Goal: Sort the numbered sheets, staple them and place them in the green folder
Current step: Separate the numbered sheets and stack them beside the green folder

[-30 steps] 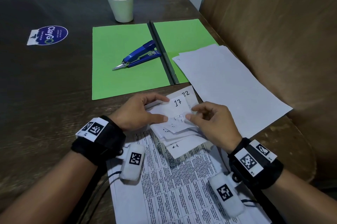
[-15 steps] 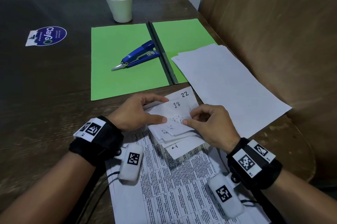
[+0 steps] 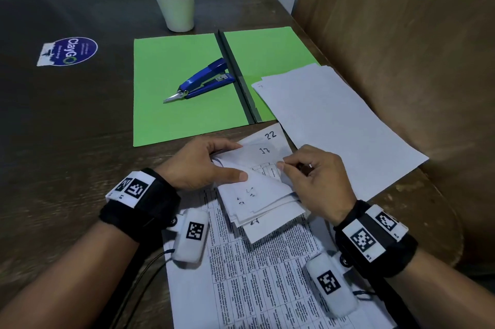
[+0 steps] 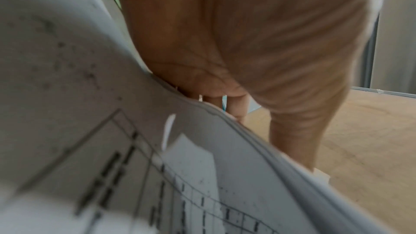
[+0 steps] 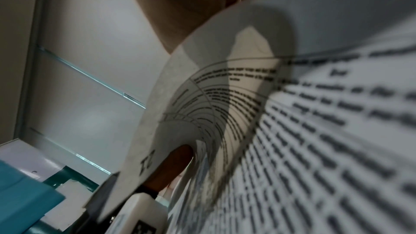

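Dim even light; wrist views blurred, edges warped.

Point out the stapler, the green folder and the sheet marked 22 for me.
stapler [image 3: 203, 80]: head view, on its blue top arm.
green folder [image 3: 171, 119]: head view, on the bare left flap.
sheet marked 22 [image 3: 270, 135]: head view, on the handwritten number at its far corner.

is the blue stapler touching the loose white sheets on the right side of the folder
Apart. The head view shows the blue stapler on the green folder's left half, with the dark spine between it and the white sheets.
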Available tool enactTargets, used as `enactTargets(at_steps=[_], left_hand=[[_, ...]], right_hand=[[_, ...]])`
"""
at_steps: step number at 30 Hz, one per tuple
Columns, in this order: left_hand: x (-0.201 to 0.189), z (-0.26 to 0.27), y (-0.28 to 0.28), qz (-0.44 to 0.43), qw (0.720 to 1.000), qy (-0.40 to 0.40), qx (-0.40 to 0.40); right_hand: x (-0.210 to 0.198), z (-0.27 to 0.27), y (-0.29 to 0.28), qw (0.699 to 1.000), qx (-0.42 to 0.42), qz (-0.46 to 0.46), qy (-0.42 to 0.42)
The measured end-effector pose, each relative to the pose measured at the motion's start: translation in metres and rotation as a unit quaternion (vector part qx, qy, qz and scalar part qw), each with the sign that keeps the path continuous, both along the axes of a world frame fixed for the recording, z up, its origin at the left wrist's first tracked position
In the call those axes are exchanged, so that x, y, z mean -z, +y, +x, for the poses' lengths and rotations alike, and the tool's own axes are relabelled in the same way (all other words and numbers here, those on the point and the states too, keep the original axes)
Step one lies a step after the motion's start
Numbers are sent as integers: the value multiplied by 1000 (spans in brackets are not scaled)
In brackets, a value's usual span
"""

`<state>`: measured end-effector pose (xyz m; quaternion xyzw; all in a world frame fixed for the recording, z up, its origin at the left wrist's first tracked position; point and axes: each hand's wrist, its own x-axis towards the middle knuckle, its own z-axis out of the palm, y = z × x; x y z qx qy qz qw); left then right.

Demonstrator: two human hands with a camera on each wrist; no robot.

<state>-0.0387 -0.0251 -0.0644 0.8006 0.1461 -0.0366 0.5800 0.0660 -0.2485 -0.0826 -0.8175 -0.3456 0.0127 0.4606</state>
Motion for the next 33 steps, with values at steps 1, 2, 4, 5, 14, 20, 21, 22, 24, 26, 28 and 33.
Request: enactTargets(at_steps=[1,2,4,5,14,20,21,22,24,26,28,33], left_hand=[[0,0,0,1,1000,2,0],[0,0,0,-2,1000,3,0],[-1,1,-1,2,1000,6,-6],[-2,2,-2,10,1000,7,-12],[5,7,-10,72,995,14,-61],[3,8,-7,121,991,26,-40],[3,8,-6,124,991,26,-39],[3,8,-5,120,992,26,-38],[2,8,-7,100,994,24,-36],[2,7,-7,82,996,24,-38],[4,7,-7,59,997,21,-44],[1,7,-11,53,997,16,-49]], right_hand=[[-1,0,0,1000,7,10,13],[-1,0,0,1000,12,16,23],[-2,-1,0,999,13,24,29],[-2,-2,1,999,9,26,28],[-7,-5,0,997,-34,-6,73],[-5,0,0,999,-16,16,48],[-5,0,0,999,-20,18,45],[-5,0,-1,999,-25,19,41],[-5,-1,-1,998,-32,26,36],[-4,-1,-1,997,-24,44,62],[-3,-1,-1,994,-8,49,94],[2,-1,-3,990,-10,38,138]])
